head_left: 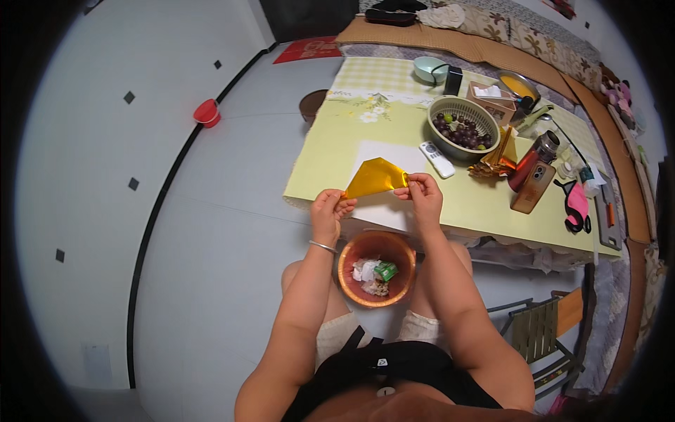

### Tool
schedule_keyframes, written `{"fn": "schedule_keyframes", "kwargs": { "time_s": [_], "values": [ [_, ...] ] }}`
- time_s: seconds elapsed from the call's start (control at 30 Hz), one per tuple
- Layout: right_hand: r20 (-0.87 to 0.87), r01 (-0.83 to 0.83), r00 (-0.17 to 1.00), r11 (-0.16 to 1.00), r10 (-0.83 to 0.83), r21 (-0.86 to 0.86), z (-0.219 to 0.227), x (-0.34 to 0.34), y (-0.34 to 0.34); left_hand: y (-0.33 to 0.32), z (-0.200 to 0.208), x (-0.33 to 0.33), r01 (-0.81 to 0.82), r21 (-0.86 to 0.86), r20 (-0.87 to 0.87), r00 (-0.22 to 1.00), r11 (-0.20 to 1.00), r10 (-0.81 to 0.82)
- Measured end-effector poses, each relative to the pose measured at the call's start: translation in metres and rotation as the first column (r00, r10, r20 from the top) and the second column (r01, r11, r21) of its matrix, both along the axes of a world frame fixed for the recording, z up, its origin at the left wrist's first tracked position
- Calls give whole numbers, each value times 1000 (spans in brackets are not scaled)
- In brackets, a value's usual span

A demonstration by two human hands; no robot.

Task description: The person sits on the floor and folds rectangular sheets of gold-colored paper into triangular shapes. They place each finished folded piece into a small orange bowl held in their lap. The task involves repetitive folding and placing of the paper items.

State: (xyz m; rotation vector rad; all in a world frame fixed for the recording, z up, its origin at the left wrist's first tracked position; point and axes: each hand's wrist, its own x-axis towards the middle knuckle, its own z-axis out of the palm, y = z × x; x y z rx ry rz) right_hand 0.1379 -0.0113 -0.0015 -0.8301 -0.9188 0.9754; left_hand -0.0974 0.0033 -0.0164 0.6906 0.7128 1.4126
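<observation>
Head view: gold sheet [374, 178] (shiny) pinched between left hand [328, 212], right hand [424, 198].

Gold sheet [374, 178], orange-red bin [367, 246], yellow-green tablecloth [323, 158], partly checked.

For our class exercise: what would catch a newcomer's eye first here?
The shiny gold sheet, held between the left hand and right hand at the table, stands out most. Next come the reddish bin between the person's legs and the basket of dark grapes farther back on the table.
</observation>
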Motion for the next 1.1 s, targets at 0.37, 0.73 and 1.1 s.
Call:
{"fn": "schedule_keyframes", "kwargs": {
  "time_s": [0.37,0.73,1.1],
  "values": [
    [50,-219,975,976,218,13,5,-31,-74,-115,29,-42,-204,36,-261,943,978,206],
    [25,-594,800,796,600,-119,-26,-57,-167,-270,24,-84,-265,-117,-420,887,957,194],
    [168,-723,597,617,785,-313,-49,-49,-175,-293,12,-95,-242,-127,-511,847,962,145]
  ]
}}
